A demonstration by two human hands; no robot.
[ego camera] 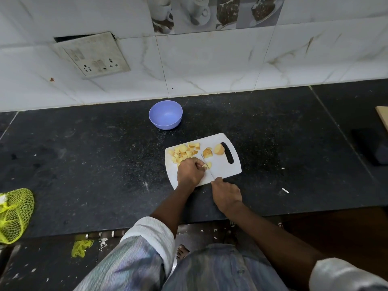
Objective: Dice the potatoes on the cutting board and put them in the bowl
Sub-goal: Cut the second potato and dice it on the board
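A white cutting board (225,168) lies on the dark counter. A pile of diced potato (183,152) sits at its far left. Two larger potato chunks (219,149) lie near the board's handle slot. My left hand (190,171) pinches a small potato piece (207,165) against the board with curled fingers. My right hand (226,193) grips the handle of a knife (206,164), whose thin blade runs across that piece. The purple bowl (165,114) stands apart, behind the board near the wall, and looks empty.
A yellow mesh bag (14,215) lies at the counter's left front edge. A dark block (375,147) and a wooden board edge (383,119) sit at the far right. A tiled wall with a socket plate (92,54) backs the counter.
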